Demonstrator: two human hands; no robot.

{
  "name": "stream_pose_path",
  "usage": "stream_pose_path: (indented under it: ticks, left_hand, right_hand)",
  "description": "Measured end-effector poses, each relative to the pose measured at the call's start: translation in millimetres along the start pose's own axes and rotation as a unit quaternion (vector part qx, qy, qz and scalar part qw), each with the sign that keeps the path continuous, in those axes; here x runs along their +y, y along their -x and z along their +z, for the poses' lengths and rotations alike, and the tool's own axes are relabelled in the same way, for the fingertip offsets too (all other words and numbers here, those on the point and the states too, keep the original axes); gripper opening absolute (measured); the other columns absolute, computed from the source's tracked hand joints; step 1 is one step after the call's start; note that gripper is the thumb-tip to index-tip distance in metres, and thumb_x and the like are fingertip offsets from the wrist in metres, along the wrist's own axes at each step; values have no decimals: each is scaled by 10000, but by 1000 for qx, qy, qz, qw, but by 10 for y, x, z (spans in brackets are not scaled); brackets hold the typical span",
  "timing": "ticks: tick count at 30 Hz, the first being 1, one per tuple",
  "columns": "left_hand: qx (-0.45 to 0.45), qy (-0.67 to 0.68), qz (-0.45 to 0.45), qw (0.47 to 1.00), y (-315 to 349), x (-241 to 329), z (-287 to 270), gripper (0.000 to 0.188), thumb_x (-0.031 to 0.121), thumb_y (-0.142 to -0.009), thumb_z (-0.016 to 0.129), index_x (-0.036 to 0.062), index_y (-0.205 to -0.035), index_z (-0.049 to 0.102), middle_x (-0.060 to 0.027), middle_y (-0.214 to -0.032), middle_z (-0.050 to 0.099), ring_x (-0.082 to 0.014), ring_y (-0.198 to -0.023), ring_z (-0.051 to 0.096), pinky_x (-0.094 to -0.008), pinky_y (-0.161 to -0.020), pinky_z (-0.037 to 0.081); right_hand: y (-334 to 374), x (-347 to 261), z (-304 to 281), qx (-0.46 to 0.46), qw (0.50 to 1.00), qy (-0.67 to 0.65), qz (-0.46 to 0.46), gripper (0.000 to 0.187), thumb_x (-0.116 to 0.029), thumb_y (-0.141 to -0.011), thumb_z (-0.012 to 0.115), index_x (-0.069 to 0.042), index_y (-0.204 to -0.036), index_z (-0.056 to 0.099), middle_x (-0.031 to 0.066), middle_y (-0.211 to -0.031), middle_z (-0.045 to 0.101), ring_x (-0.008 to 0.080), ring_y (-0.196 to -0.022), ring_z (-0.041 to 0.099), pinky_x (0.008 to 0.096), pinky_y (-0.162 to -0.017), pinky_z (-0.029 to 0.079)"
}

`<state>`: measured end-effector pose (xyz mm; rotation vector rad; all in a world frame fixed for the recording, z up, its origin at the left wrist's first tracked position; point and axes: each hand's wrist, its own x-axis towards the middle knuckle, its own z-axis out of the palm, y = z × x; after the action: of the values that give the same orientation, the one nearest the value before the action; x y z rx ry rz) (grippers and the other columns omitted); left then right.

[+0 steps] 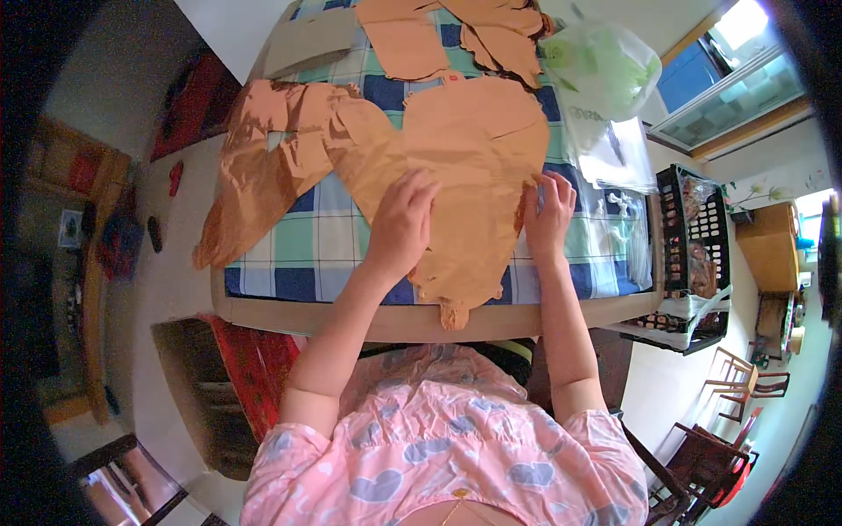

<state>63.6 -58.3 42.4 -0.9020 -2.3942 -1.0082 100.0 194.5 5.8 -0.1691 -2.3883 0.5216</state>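
Note:
A tan-orange, thin, creased sheet-like piece (478, 210) lies flat in front of me; I cannot tell its material. Its near end narrows to a small tab that hangs over the table's front edge. My left hand (402, 219) rests on its left part, with fingers curled and the fingertips pressed together on the surface. At the right edge of the same piece, my right hand (550, 210) is closed, pinching the border between thumb and fingers. A second, crumpled tan piece (289, 167) spreads out to the left and reaches the first one beside my left hand.
A blue, green and white checked cloth (294, 254) covers the table. More tan pieces (405, 39) lie at the far side, near a grey flat sheet (309, 39). On the right are a translucent plastic bag (605, 66), clear plastic sleeves (621, 156) and a black crate (693, 237).

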Motion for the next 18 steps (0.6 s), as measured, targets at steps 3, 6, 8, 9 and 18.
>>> stream_pose_path:
  ticks: [3,6,8,9,18]
  left_hand:
    - [-28,-1,-204,979,108,-54,-132,158,27,-910,526,22,-1065,554,-159,-1039,647,-313,-1008,627,-404,-833,508]
    - [-89,221,-346,907,362,6,-460,111,112,-972,516,36,-1039,564,-75,-916,698,-174,-699,621,-290,-637,501]
    - [-106,255,-373,885,543,101,-533,113,127,-977,521,39,-1038,556,-65,-913,694,-128,-697,596,-260,-634,487]
    - [-124,292,-399,860,608,129,-545,118,143,-982,525,41,-1038,548,-56,-910,690,-82,-695,571,-229,-630,472]
    - [-121,273,-383,874,755,256,-416,103,73,-967,521,22,-1057,528,-89,-994,666,-148,-848,634,-274,-705,529]
  right_hand:
    - [-7,-118,-184,13,1000,2,-9,111,-125,-903,581,-48,-981,600,148,-956,616,348,-899,568,435,-783,448]
    - [175,-442,-654,-252,950,-35,179,219,-235,-931,561,-33,-880,631,219,-800,634,421,-785,617,479,-664,478]
    - [331,-574,-778,-267,948,-47,165,265,-257,-937,554,-17,-857,632,239,-764,627,437,-757,619,485,-632,481]
    - [397,-592,-800,-275,945,-38,171,243,-236,-926,570,-17,-847,641,218,-730,616,411,-711,614,451,-610,470]
    - [566,-642,-739,-299,941,-42,155,240,-226,-902,595,-5,-835,657,203,-749,620,381,-703,616,425,-600,462]
